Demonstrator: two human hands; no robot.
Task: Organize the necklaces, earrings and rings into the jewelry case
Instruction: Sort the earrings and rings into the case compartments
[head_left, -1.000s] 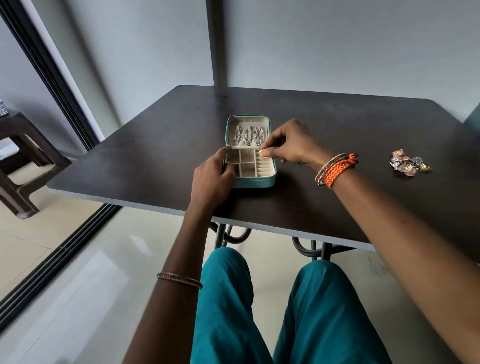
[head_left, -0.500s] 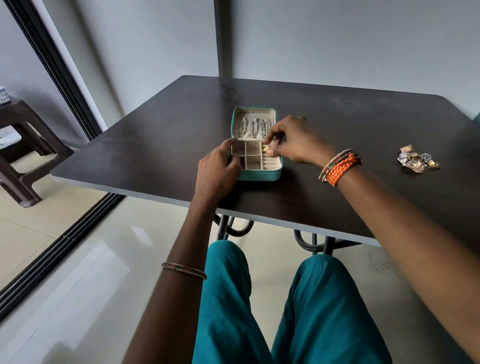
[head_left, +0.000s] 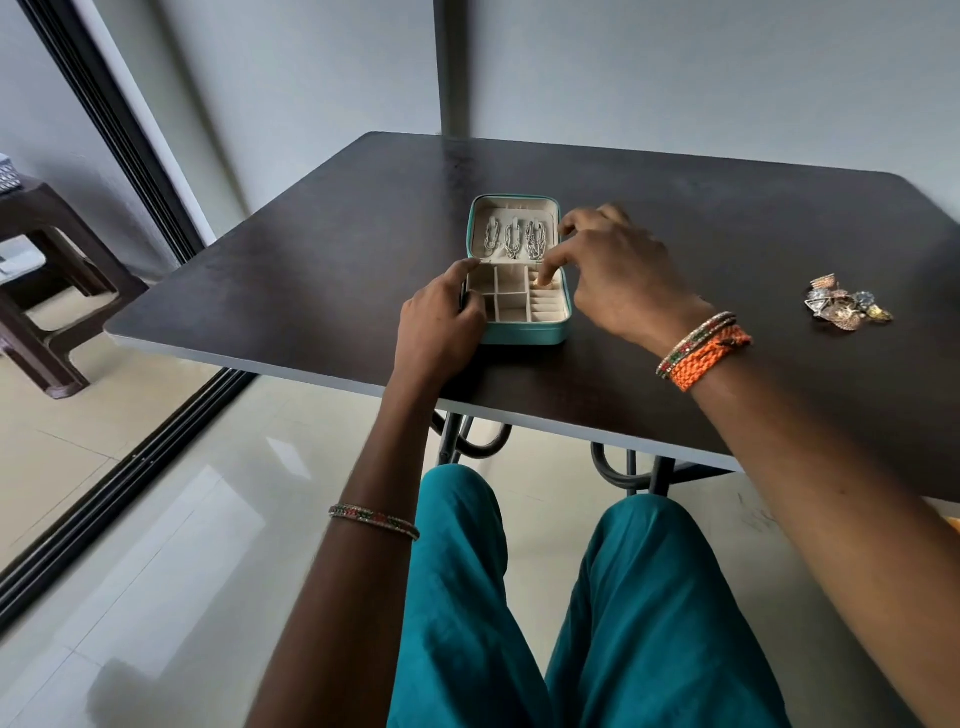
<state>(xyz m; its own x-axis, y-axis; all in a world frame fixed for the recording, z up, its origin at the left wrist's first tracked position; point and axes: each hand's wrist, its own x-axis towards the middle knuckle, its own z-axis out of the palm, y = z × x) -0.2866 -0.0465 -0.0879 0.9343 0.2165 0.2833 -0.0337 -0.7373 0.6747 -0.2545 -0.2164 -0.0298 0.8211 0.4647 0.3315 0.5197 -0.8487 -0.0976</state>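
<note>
The jewelry case (head_left: 519, 291), teal outside and cream inside, is seen lying open just above the centre of the frame, near the front edge of the dark surface (head_left: 311, 270). Its lid is laid back flat toward the wall, and three silvery necklaces (head_left: 514, 240) are hung side by side in it. The lower tray is divided into square compartments on the left and a column of ridged slots on the right. The left wall of the tray is gripped by the left hand (head_left: 441, 322), with the thumb laid along the upper left corner and the fingers curled against the side. The right hand (head_left: 618, 275) is held over the right side of the case, its index finger pressed down into the top of the slotted column, where a small pale gold item, probably a ring (head_left: 541, 281), is glimpsed at the fingertip; whether it is pinched or merely touched cannot be told. The other fingers of that hand are loosely curled above the rim. An orange braided band (head_left: 709, 358) and beaded bangles are worn on the right wrist, and a thin beaded bangle (head_left: 374, 521) on the left forearm. At the right of the frame, well apart from the case, a small heap of mixed metal jewelry (head_left: 847, 309) is left on the surface. Teal trousers (head_left: 571, 623) are seen at the bottom of the frame.
</note>
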